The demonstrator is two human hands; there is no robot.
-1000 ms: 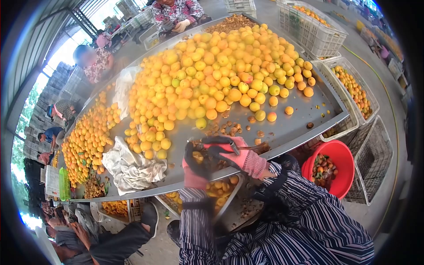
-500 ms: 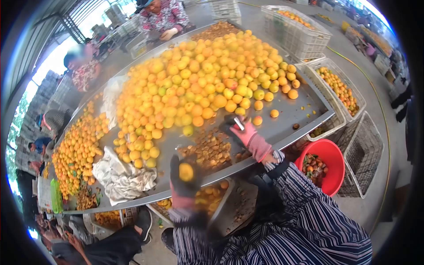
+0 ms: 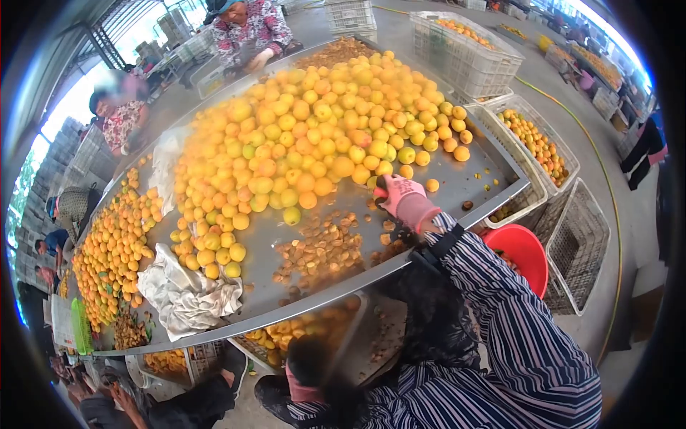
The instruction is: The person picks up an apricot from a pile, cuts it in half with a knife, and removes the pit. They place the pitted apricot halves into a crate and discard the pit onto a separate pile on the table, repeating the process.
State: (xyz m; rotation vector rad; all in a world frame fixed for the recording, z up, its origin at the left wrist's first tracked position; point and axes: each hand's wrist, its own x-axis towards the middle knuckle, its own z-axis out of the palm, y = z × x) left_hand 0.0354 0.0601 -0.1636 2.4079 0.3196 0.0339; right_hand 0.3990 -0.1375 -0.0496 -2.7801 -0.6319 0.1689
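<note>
1. Across the middle, a metal table (image 3: pixel 493 161) slants, its near edge in front of the person.
2. On it spreads a big apricot pile (image 3: pixel 286 132), yellow to orange.
3. Beyond its right end, a plastic crate (image 3: pixel 464 61) holds more apricots.
4. Below the near edge, a lower crate (image 3: pixel 359 325) holds orange fruit pieces.
5. Right of the striped sleeve (image 3: pixel 500 286) sits a red tub (image 3: pixel 529 254), partly hidden by it.
6. A crumpled white cloth (image 3: pixel 187 297) lies near the table's front edge.
7. Brown pits (image 3: pixel 321 249) lie scattered between the pile and that edge.
8. The gloved right hand (image 3: pixel 401 196) is at the pile's near edge, fingers curled at a reddish apricot; whether they grip it, I cannot tell.
9. The gloved left hand (image 3: pixel 308 365) is blurred, low beside the lower crate; its fingers and any hold cannot be told.
10. One loose apricot (image 3: pixel 432 185) rests just right of the right hand.
</note>
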